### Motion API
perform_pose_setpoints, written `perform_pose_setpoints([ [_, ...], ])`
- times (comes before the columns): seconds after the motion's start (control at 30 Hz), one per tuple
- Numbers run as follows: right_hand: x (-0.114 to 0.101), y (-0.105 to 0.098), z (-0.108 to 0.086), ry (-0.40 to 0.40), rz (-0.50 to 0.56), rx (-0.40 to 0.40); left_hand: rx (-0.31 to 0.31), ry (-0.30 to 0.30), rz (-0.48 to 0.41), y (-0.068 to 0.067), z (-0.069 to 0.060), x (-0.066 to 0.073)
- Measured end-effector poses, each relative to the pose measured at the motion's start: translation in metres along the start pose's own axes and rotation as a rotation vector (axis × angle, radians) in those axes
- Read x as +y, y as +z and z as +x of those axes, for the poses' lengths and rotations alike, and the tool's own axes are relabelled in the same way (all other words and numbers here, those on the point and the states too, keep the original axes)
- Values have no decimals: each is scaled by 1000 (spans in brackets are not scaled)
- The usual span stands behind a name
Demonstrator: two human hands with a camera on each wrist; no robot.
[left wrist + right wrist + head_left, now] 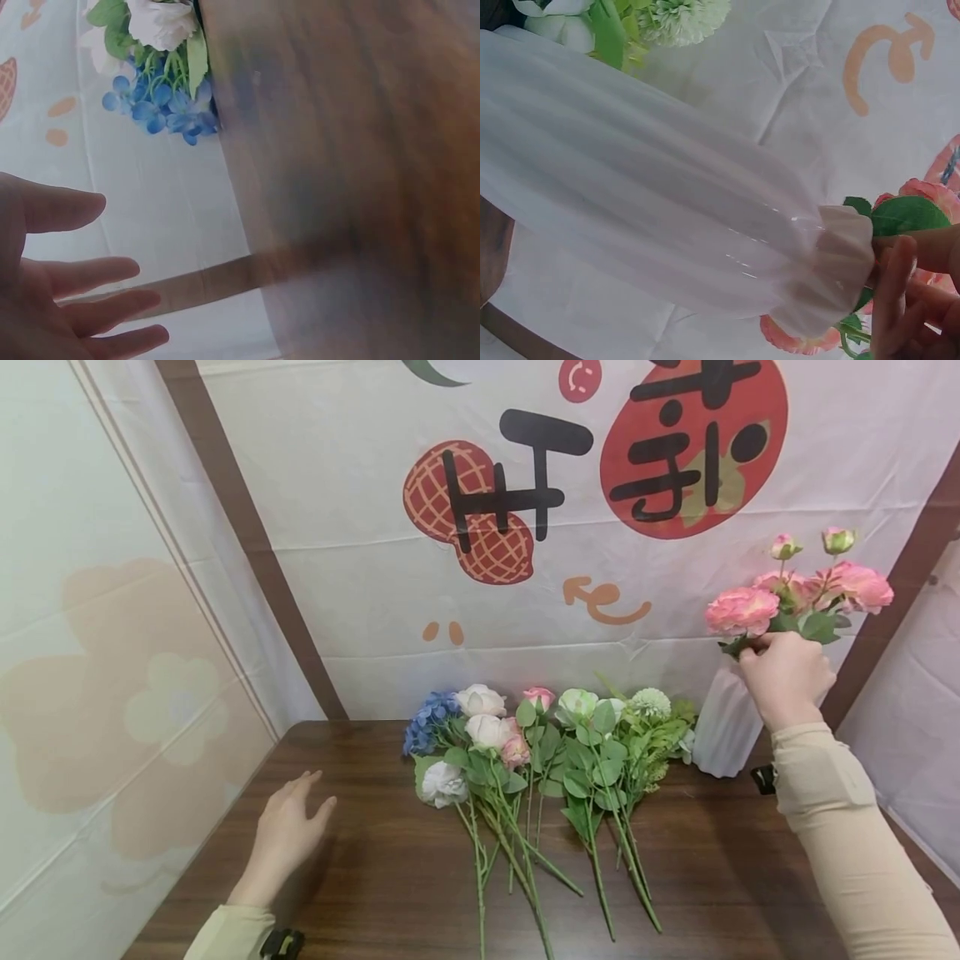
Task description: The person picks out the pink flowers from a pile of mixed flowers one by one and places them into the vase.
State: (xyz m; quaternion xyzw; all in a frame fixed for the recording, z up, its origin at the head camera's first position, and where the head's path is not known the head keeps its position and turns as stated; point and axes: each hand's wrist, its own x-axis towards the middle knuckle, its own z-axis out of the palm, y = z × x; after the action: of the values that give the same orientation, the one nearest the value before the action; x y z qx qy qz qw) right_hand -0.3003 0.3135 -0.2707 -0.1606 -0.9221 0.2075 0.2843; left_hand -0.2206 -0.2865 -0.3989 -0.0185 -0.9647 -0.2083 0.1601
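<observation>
My right hand (789,681) pinches the stem of a pink flower spray (742,612) just above the mouth of a white vase (726,727). In the right wrist view, the fingers (904,277) are curled at the frilled rim of the vase (652,172), and green leaves and pink petals show around them. The stem's lower part is hidden, apparently inside the vase. Over the table's left side, my left hand (288,827) is held with its fingers spread and nothing in it. Blue hydrangea (161,109) appears beyond that hand in the left wrist view.
Several artificial flowers lie in a row on the brown wooden table (360,860): blue hydrangea (431,720), white roses (487,731), a pink rose (538,696) and a pale green pompom flower (651,702). Their stems point toward the near edge. A printed cloth (337,585) hangs behind.
</observation>
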Motion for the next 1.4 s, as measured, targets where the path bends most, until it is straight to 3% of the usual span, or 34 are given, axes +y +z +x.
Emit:
perform_pose_setpoints([
  [0.23,-6,-13,-8,9,42,50,10,20,-15,0,12,15],
  [0.53,-12,-30,-24,-34,2,-35,9,43,-65,8,30,43],
  [0.73,-22,-36,-37,-70,15,-44,10,48,-101,17,40,59],
  [1.07,-36,-26,-57,-163,55,27,36,78,-182,28,54,89],
  [1.4,-47,-7,-69,-207,93,3,51,117,-249,34,67,129],
])
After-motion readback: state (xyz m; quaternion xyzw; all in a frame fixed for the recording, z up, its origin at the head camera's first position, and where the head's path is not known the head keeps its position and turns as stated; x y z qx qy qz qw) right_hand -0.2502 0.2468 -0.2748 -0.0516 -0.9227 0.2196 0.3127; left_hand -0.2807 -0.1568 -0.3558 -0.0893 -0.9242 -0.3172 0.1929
